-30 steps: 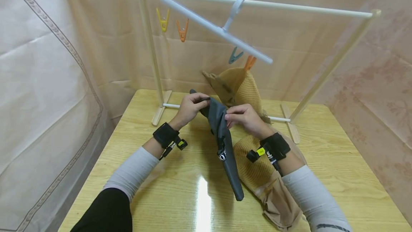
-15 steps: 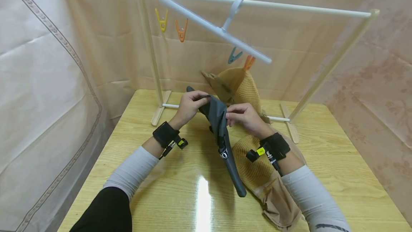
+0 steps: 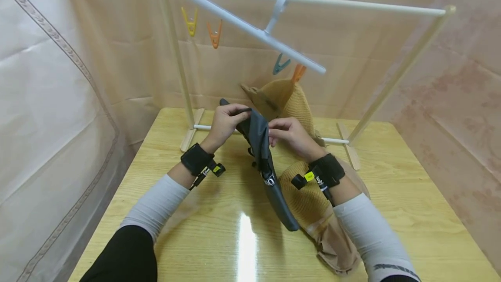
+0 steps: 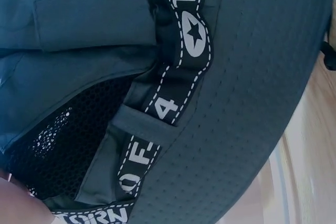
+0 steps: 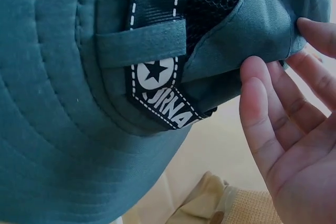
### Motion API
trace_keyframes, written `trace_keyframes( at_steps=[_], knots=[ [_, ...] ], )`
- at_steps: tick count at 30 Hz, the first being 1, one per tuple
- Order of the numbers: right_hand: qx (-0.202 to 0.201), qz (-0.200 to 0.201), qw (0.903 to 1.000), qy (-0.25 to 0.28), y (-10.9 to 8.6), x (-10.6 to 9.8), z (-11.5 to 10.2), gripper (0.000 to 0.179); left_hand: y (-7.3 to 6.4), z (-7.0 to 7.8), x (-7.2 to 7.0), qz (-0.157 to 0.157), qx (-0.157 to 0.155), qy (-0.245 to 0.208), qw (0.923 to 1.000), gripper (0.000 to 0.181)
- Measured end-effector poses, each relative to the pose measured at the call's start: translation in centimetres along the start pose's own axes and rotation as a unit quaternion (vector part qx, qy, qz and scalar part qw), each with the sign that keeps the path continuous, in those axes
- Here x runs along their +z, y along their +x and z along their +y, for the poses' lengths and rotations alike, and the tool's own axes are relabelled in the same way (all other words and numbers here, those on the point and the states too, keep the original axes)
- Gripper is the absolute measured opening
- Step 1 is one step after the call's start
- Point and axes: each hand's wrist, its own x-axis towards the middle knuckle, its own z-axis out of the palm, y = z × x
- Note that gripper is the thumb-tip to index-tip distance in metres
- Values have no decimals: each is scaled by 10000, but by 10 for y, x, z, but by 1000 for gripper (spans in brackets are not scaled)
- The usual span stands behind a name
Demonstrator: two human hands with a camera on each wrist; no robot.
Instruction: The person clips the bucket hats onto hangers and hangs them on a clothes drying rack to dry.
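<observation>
Wood-grain tabletop (image 3: 195,234) underlies a gray bucket hat (image 3: 259,142) at frame center, pinched by left grip (image 3: 226,124) and right grip (image 3: 292,137), presumably light, pliable, and best held by its soft crown (image 5: 262,32), not the stiffer-looking brim (image 4: 262,77).

Pale yellow wood-grain bench (image 3: 195,238) filled the lower frame, far edge near the rear drape. Finish was glossy: one white glare streak (image 3: 245,247) ran down the near middle. Surroundings were all cloth. Rear: creased beige fabric drape (image 3: 372,64), faint sheen. Left: off-white fabric curtain (image 3: 47,108) with curving grey-brown patterned trim (image 3: 51,27), shaded toward the bottom. Right: pale pink fabric panel (image 3: 462,112), blurry darker-pink floral print, fold creases.
</observation>
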Motion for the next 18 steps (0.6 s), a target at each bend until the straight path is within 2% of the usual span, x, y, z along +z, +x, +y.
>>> trace_keyframes(
  at_steps=[4,7,14,18],
  knots=[
    [36,-33,9999,-105,4,2,0,23,0,2,-3,167,-82,-73,9998,17],
    [76,6,9998,-171,6,2,-2,22,1,2,-6,269,-67,-137,9995,12],
    [70,257,9991,-328,9,2,-8,16,8,4,-10,361,275,-102,9989,7],
    [-62,446,9972,-599,12,3,-10,13,11,4,-13,476,285,22,9985,10]
  ],
)
